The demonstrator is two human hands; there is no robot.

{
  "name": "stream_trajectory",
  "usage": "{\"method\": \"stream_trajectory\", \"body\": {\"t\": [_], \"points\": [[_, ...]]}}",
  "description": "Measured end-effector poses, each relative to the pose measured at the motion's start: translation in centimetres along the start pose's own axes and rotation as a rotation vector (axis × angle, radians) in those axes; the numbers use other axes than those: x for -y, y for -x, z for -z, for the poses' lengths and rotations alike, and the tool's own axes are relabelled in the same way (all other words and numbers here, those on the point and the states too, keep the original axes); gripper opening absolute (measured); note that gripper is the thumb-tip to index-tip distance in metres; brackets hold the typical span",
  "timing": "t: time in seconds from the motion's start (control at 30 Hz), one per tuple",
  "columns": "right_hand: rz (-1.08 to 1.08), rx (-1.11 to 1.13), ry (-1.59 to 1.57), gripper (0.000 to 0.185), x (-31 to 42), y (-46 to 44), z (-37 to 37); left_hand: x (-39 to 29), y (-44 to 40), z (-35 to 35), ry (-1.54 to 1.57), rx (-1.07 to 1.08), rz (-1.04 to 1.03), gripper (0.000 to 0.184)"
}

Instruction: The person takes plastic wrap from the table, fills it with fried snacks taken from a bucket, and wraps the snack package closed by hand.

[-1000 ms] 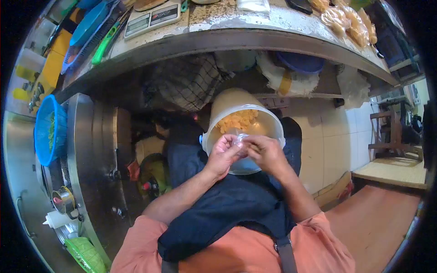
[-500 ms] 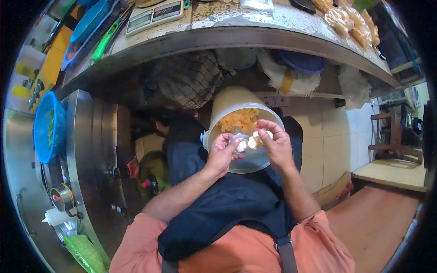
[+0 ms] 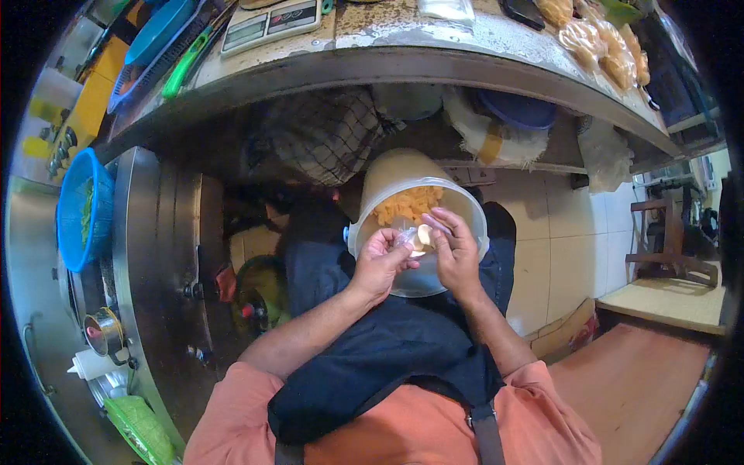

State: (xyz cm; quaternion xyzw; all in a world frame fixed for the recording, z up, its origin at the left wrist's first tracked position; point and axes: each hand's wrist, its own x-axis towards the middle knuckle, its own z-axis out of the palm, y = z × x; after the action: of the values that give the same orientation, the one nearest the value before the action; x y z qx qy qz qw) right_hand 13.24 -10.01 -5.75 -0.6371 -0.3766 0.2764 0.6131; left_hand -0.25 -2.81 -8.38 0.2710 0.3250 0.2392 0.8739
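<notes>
Over the mouth of a tilted translucent bucket (image 3: 456, 288), my two hands meet. My left hand (image 3: 377, 265) is closed on a small clear plastic bag (image 3: 402, 231), pinching it between thumb and fingers. Pale, rounded flat pieces (image 3: 424, 235) sit at the bag's opening, pinched by my right hand (image 3: 456, 257); their exact kind cannot be made out. Inside the bucket, behind my hands, lies a heap of orange-yellow pieces (image 3: 406, 204). The bucket rests between my legs, its mouth turned toward me.
A worktop (image 3: 372, 35) spans the far side, bearing a kitchen scale (image 3: 271, 26) and filled plastic bags (image 3: 601, 48). Cloth-covered goods (image 3: 325, 136) sit beneath it. At left is a blue basket (image 3: 84, 209) of greens; at right, a wooden stool (image 3: 670, 240).
My right hand has moved left and slightly down, bringing the pale pieces to the bag's mouth. My left hand keeps its pinch on the bag, nearly in place.
</notes>
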Motion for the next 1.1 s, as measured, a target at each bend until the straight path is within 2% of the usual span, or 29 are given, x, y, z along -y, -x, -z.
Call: {"method": "stream_trajectory", "body": {"t": [0.07, 0.1, 0.17, 0.2, 0.27, 0.37, 0.43, 0.5, 0.53, 0.6, 0.63, 0.73, 0.97, 1.07, 1.1], "points": [[-0.179, -0.026, -0.263, 0.029, 0.4, 0.0, 0.2, 0.1, 0.0, 0.1, -0.024, -0.014, -0.017, 0.022], [-0.180, -0.025, -0.264, 0.029, 0.7, 0.0, 0.3, 0.1, -0.1, 0.2, -0.049, -0.026, -0.036, 0.022], [-0.051, 0.036, -0.013, 0.032, 1.4, -0.1, 0.7, 0.2, -0.1, 0.5, -0.075, -0.041, -0.035, 0.020], [-0.050, 0.036, -0.011, 0.032, 1.7, -0.2, 0.8, 0.1, -0.2, 0.4, -0.099, -0.056, -0.035, 0.019], [0.151, 0.184, 0.378, 0.032, 2.2, -0.1, 1.0, 0.0, -0.1, 0.3, -0.092, -0.055, -0.005, 0.016], [0.259, 0.229, 0.419, 0.031, 2.3, 0.1, 0.2, 0.0, 0.0, -0.2, -0.022, -0.023, 0.013, 0.012], [0.259, 0.222, 0.457, 0.029, 1.7, 0.0, -0.1, -0.2, 0.2, -0.6, 0.041, 0.008, 0.003, 0.012], [0.022, 0.215, 0.377, 0.033, 0.5, -0.2, 0.0, -0.4, 0.8, -0.9, 0.064, 0.011, 0.132, 0.014], [0.023, 0.214, 0.377, 0.033, 0.4, -0.3, 0.2, -0.5, 0.8, -0.9, 0.064, 0.012, 0.131, 0.014], [-0.189, 0.171, 0.090, 0.037, 0.4, -0.5, 0.5, -0.7, 0.8, -0.8, 0.061, 0.023, 0.159, 0.016], [-0.190, 0.174, 0.088, 0.037, 0.6, -0.6, 0.7, -0.9, 0.8, -0.6, 0.061, 0.020, 0.158, 0.016], [-0.453, 0.239, -0.292, 0.042, 3.2, -1.4, 1.5, -1.0, 0.6, -0.4, 0.095, 0.056, 0.195, 0.019], [-0.488, 0.318, -0.476, 0.047, 5.1, -1.6, 1.9, -1.0, 0.6, -0.4, 0.149, 0.068, 0.172, 0.027], [-0.499, 0.362, -0.361, 0.048, 6.4, -1.5, 2.2, -1.1, 0.7, -0.2, 0.150, 0.084, 0.164, 0.032], [-0.376, 0.390, -0.246, 0.050, 5.8, -1.2, 2.2, -1.2, 0.9, -0.3, 0.152, 0.092, 0.163, 0.036]]}}
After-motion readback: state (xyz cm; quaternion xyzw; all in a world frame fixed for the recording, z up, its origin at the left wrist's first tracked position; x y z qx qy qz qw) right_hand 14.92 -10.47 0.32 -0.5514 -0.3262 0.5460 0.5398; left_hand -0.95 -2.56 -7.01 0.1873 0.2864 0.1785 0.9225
